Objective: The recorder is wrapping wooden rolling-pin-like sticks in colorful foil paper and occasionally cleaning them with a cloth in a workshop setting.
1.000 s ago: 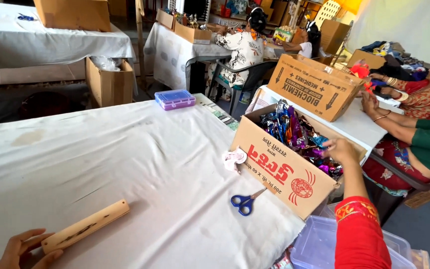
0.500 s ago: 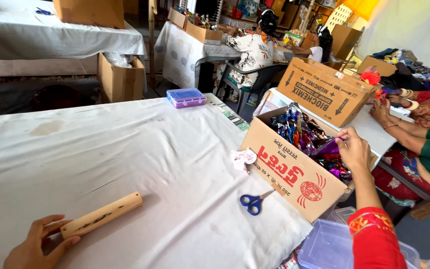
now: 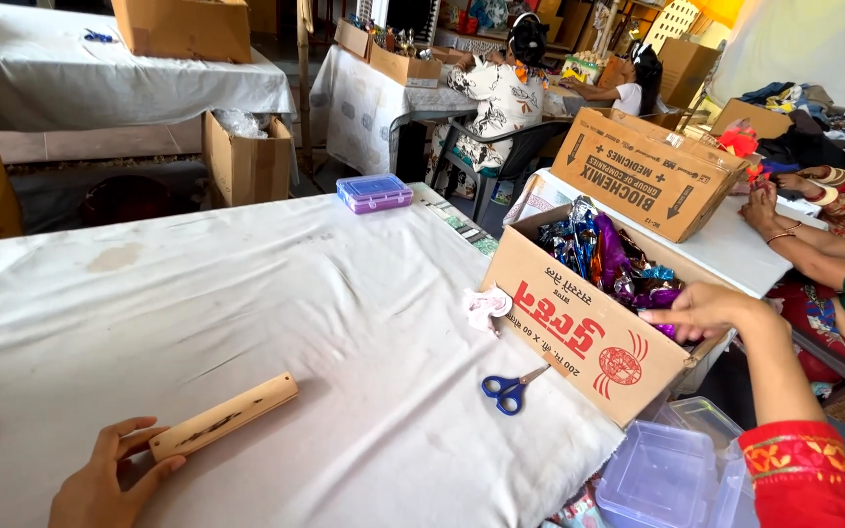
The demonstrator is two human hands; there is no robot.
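Head: left hand [image 3: 100,484] on flat wooden block [image 3: 224,415]

A workroom for hand packing or craft assembly: cloth-covered tables [image 3: 276,293] stand in rows, cardboard boxes [image 3: 589,328] sit on and under them, one full of shiny wrappers [image 3: 603,259], and seated people [image 3: 506,93] work at other tables.

**A cloth-covered workroom**

The wide worktop [image 3: 276,313] is covered with a creased white cloth. Further cloth-draped tables [image 3: 100,83] are set behind, across a dark floor [image 3: 70,191]. A dark metal chair [image 3: 515,156] is placed by the far table [image 3: 374,98]. Bright daylight is cast on a white wall [image 3: 814,49] at the right.
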